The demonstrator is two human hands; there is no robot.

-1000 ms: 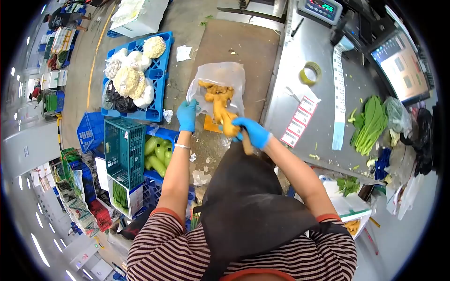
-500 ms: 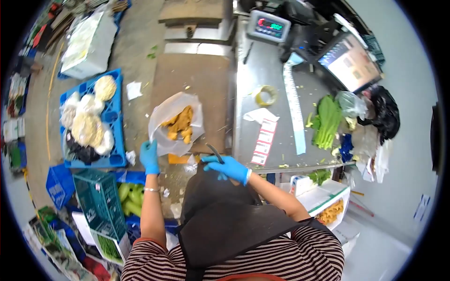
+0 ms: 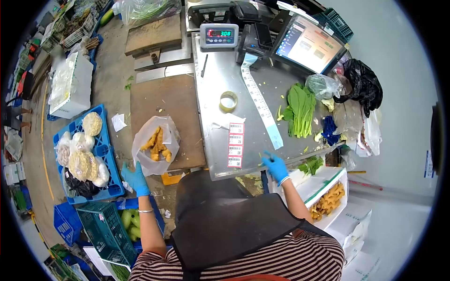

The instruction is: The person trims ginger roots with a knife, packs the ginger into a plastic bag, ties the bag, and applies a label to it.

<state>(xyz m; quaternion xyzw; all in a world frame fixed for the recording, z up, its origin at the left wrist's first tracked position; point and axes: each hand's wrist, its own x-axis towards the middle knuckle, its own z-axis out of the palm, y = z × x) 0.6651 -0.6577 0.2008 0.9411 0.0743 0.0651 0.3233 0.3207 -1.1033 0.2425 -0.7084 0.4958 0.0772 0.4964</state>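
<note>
Bright, even light with glare on the metal table (image 3: 215, 154); edges curve, corners black.

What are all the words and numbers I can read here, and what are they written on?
"3.08", in green on the scale display; the red digits beside it are too blurred.
Red-edged labels: barcodes and print, too small to read.
Long paper strip: printed marks, too small.
Computer screen: writing too small.
Wall sign: too blurred.
No other writing is clear enough to read.
</note>
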